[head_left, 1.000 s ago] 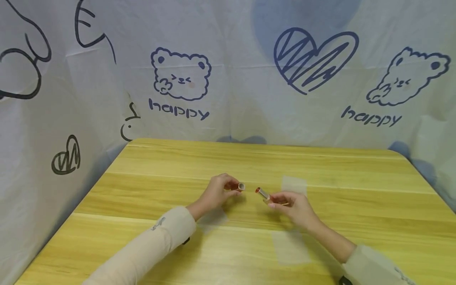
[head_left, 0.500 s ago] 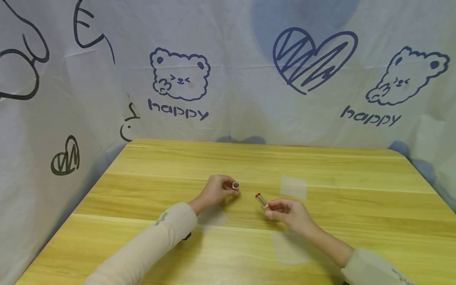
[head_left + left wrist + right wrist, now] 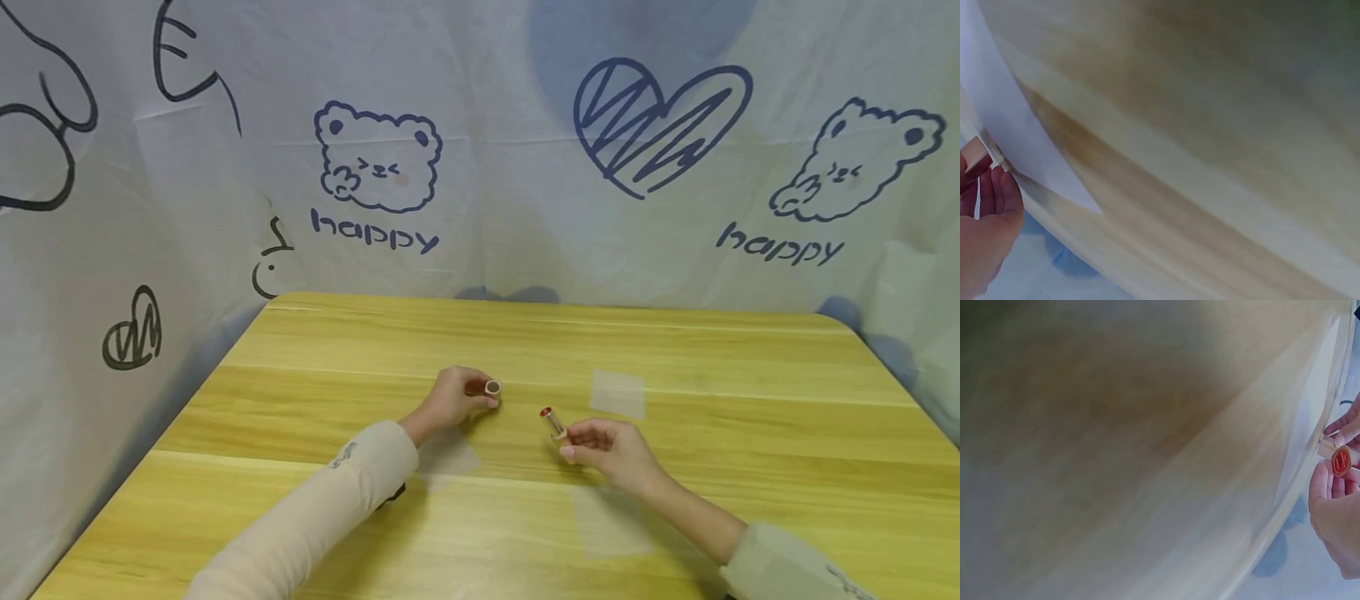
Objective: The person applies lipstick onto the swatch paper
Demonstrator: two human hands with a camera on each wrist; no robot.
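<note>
Between the fingertips of my left hand (image 3: 450,397), a lipstick cap (image 3: 492,389) is pinched, its hollow end towards the head camera. My right hand (image 3: 618,452) pinches a lipstick (image 3: 553,423) by its base, and the red tip points up and to the left. A gap separates the cap from the lipstick. In the left wrist view, the cap's pinkish-gold side (image 3: 975,153) shows among the fingers at the left edge. The lipstick's round red end (image 3: 1341,461) faces the camera in the right wrist view, with both hands at the right edge.
Both hands are above a wood-grain table (image 3: 337,329). Pale square patches lie on it, one patch (image 3: 618,393) behind the right hand, another patch (image 3: 611,521) nearer, and a third (image 3: 450,460) by the left wrist. A drawn-on white cloth (image 3: 510,200) hangs behind.
The left hand has drawn slightly left with the cap. The right hand has come down a little towards the near side, and the lipstick stands steeper. The gap between the two parts has widened.
</note>
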